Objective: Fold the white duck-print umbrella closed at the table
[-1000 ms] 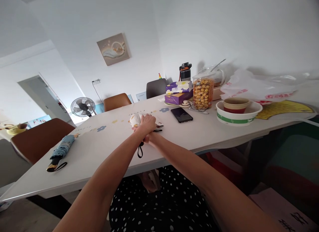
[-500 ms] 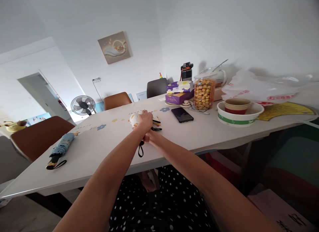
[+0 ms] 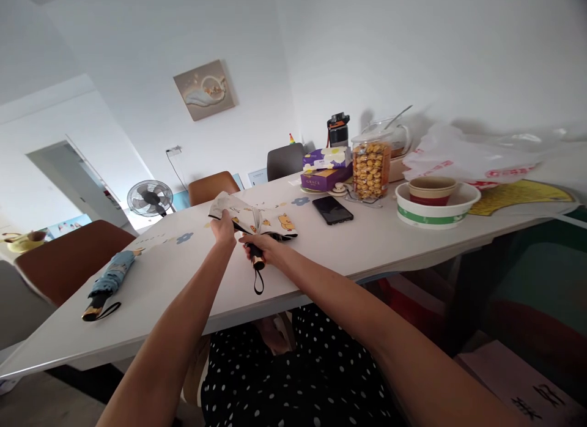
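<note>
One white umbrella [image 3: 275,222] at twelve o'clock — left hand [image 3: 224,229] pinches cloth edge [image 3: 223,202], right hand [image 3: 265,246] clamped round black handle [image 3: 257,257]. Cloth spreads loose, not yet rolled. Blue umbrella [image 3: 113,274], at ten o'clock, looks already furled.

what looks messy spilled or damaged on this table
No spill or damage shows. The white umbrella looks untidy: its canopy spreads loosely, the left hand gripping its edge and the right hand its handle, whereas the blue umbrella lies bundled. A cup sitting inside the bowl is slightly odd.
</note>
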Demonstrator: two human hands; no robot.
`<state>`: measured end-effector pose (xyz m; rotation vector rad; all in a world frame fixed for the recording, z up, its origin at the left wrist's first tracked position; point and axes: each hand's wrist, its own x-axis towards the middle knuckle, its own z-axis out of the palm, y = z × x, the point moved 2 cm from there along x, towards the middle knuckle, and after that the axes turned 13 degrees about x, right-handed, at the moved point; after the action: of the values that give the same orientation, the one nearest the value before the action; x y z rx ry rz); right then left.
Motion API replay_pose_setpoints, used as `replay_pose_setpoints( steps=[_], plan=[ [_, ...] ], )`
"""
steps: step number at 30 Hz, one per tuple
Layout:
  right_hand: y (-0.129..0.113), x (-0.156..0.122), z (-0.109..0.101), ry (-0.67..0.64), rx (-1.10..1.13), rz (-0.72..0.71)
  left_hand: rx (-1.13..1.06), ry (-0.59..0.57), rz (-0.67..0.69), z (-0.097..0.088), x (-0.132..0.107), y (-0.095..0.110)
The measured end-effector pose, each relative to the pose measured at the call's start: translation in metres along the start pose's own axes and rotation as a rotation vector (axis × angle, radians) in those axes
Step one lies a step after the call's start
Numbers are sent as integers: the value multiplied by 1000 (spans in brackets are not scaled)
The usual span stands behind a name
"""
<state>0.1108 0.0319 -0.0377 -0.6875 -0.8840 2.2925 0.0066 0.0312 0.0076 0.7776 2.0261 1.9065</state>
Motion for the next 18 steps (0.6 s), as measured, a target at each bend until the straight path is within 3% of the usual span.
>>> replay_pose_setpoints(
  steps=[4, 8, 12, 18],
  plan=[
    [-3, 0, -1, -34, 153, 118, -165, 4, -112, -13, -8, 3],
    [-5, 3, -4, 6, 125, 71, -246, 11, -128, -26, -10, 3],
    [-5, 3, -6, 60, 57, 9, -347, -65, -170, -31, -12, -9],
    [-5, -3, -3, 93, -10, 36, -407, -181, -294, -42, -5, -36]
  ],
)
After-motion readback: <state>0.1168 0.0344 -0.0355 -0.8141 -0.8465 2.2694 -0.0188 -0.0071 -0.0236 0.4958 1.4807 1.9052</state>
